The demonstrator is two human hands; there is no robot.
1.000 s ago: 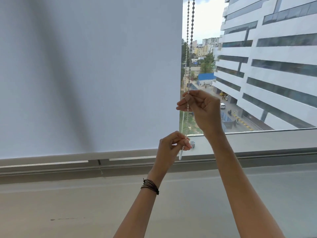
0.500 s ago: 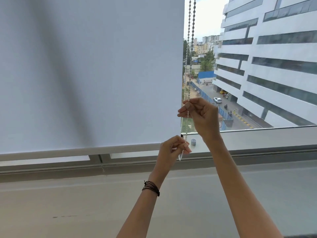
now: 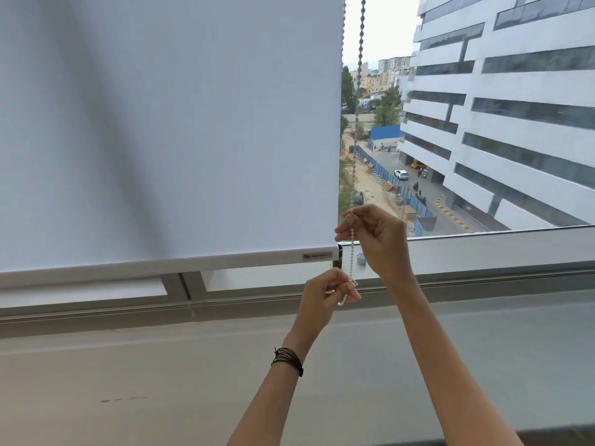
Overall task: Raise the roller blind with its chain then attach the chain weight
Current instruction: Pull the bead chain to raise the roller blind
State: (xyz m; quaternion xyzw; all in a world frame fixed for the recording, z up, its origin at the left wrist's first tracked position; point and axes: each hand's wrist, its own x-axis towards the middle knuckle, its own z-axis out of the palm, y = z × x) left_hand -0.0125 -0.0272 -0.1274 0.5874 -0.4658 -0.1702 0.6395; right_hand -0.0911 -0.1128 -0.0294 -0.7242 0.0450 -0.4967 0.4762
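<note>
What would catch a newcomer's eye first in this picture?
The white blind fills the left and centre, almost fully down. Beside its right edge both hands pinch the bead chain, right hand above left hand. A pale building stands outside at right.

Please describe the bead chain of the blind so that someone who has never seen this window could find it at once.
Find the big white roller blind covering the window's left part. Just past its right edge, the bead chain hangs from above down to the right hand and left hand, which pinch it. It is the only thin string of small round beads.
</note>
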